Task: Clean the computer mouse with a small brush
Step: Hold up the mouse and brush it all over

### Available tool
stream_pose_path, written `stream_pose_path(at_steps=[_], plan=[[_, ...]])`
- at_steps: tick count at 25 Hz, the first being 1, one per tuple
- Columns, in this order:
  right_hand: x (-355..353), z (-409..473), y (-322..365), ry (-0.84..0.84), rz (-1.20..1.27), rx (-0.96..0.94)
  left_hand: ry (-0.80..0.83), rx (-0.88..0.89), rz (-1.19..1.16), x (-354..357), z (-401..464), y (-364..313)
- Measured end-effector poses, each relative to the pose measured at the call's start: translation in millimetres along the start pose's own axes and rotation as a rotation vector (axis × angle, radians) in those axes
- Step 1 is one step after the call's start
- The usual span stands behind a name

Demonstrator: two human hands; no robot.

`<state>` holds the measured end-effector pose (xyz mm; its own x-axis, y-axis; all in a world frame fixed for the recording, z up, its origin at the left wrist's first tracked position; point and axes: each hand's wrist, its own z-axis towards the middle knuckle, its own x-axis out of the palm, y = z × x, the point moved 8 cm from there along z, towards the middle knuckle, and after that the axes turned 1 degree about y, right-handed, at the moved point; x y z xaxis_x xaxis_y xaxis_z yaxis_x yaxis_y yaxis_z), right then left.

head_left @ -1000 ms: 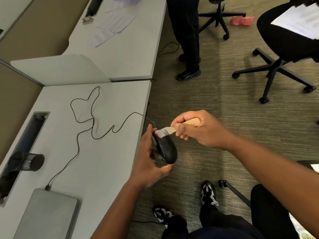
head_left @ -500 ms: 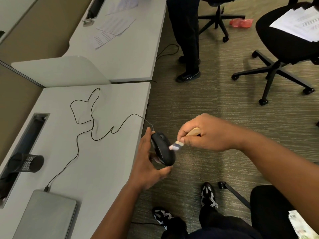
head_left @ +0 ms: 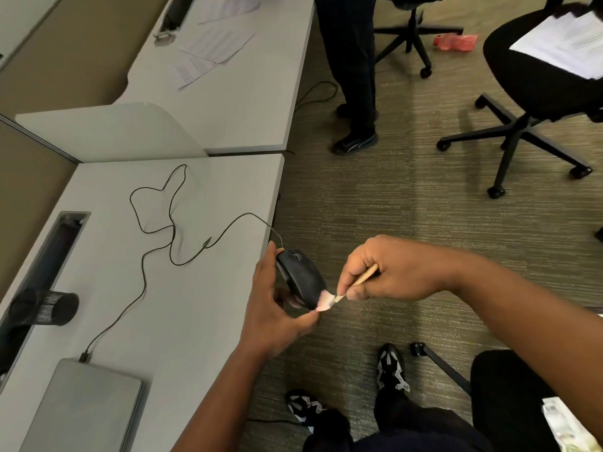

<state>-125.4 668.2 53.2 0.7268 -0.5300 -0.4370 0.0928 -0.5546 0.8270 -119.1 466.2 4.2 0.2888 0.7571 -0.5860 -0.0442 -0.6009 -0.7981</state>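
Head view: the left hand (head_left: 272, 308) clasps the black computer mouse (head_left: 301, 277) by its sides, off the desk (head_left: 202, 288) edge, over the carpet. The right hand (head_left: 388, 272) pinches the small brush (head_left: 346, 290), bristles touching the mouse's near end. The mouse looks light, rigid and smooth; side grips suit it. Its cable (head_left: 156, 223) trails left across the desk. Open floor lies right.
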Motion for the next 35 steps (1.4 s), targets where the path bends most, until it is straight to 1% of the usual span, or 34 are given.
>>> stream_pose_path(at_steps=[2, 3, 5, 6, 8, 10, 14, 17, 18, 20, 21, 23, 25, 29, 31, 34, 35], plan=[[-8, -2, -6, -0.036, -0.037, 0.022, -0.005, -0.001, 0.002, -1, 1, 0], [-13, -3, -8, -0.067, -0.001, 0.016, -0.004, 0.001, 0.006, -2, 2, -1], [-19, -4, -4, -0.101, 0.172, -0.033, 0.001, -0.006, 0.005, -2, 3, -2], [-18, -3, 1, -0.091, 0.245, -0.065, -0.002, -0.013, 0.000, -2, 3, -2], [-11, 1, 6, -0.046, 0.278, -0.093, -0.016, -0.018, -0.012, -3, 3, -3], [-7, 2, 0, -0.028, 0.281, -0.049, -0.038, -0.034, -0.018, -5, 3, 0], [-10, 1, -14, -0.045, 0.341, 0.048, -0.055, -0.035, -0.026, -7, 3, 1], [-18, 0, -18, -0.113, 0.211, 0.082, -0.052, -0.035, -0.054, -6, 5, 1], [-24, -1, -18, -0.158, 0.229, 0.080, -0.046, -0.036, -0.063, -6, 6, 1], [-35, -4, -18, -0.241, 0.424, 0.031, -0.036, -0.041, -0.078, -5, 6, 1], [-38, -4, -16, -0.255, 0.522, -0.007, -0.031, -0.043, -0.082, -5, 6, 0], [-35, 0, -14, -0.239, 0.618, -0.032, -0.020, -0.036, -0.076, -3, 5, -4], [-27, 7, -19, -0.234, 0.652, 0.025, -0.007, -0.030, -0.072, -1, 5, -8], [-27, 12, -32, -0.311, 0.731, 0.130, 0.023, -0.023, -0.115, 3, 5, -13], [-27, 14, -36, -0.337, 0.731, 0.145, 0.031, -0.013, -0.125, 5, 5, -12], [-31, 14, -41, -0.420, 0.674, 0.138, 0.041, -0.016, -0.131, 9, 4, -6], [-31, 13, -42, -0.442, 0.705, 0.128, 0.043, -0.021, -0.130, 10, 4, -5]])
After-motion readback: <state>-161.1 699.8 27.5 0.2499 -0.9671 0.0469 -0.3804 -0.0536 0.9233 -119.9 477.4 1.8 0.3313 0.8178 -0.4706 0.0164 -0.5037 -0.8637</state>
